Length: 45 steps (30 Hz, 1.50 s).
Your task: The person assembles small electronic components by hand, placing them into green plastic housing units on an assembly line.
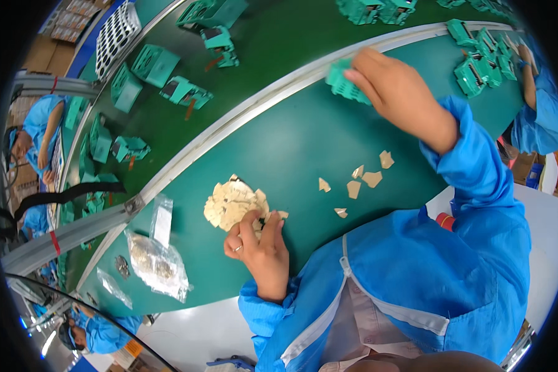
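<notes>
My right hand (pixel 392 87) is raised near the metal rail and grips a green plastic housing (pixel 346 83), slightly smeared by motion. Lower on the left, my left hand (pixel 260 246) rests with bent fingers on a heap of cream-coloured flat pieces (pixel 230 203). A small piece lies by its fingertips; whether the fingers pinch it is hidden. Between my hands several loose cream pieces (pixel 372 179) lie scattered on the green tabletop (pixel 304 149).
Beyond the metal rail (pixel 229 114), a green belt (pixel 254 68) bears several green housings (pixel 156 64). More housings (pixel 477 68) stand at the far right, beside another person's arm (pixel 528 80). Clear plastic bags (pixel 158 263) lie at the left. Other people (pixel 40 133) sit along the left side.
</notes>
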Motion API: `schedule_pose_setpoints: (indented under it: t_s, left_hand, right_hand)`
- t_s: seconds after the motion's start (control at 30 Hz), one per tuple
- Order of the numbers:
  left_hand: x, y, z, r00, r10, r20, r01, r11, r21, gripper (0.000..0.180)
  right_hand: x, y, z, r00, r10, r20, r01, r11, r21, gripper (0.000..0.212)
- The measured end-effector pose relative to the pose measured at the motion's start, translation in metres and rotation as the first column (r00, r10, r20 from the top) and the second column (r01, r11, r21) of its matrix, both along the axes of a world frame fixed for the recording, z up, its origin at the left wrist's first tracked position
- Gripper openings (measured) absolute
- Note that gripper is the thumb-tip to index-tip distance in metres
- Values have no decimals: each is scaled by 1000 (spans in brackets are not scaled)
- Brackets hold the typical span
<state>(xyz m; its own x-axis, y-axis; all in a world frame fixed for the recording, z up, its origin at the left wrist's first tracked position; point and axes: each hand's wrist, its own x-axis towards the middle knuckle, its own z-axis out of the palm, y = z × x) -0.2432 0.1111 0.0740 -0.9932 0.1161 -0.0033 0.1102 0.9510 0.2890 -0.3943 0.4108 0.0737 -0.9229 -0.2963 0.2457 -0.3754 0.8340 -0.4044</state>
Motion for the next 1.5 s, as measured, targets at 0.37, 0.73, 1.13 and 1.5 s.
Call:
schedule_pose_setpoints:
  t_s: [0.37, 0.73, 1.13, 1.5]
  left_hand:
    - [18, 2, 6, 945, -299, 132, 310, 948, -68, 38]
    - [84, -16, 7, 935, -342, 96, 348, 936, -59, 32]
    - [60, -18, 12, 821, -345, -455, 307, 938, -158, 22]
    - [6, 44, -2, 730, -379, -569, 343, 923, -175, 25]
  right_hand:
    - [76, 68, -10, 954, -267, -138, 296, 911, 287, 25]
    - [127, -38, -5, 918, 372, 135, -329, 907, -264, 19]
    - [132, -56, 5, 727, 459, 510, 78, 683, -726, 16]
    - [127, -55, 10, 526, 582, 621, 467, 413, -782, 19]
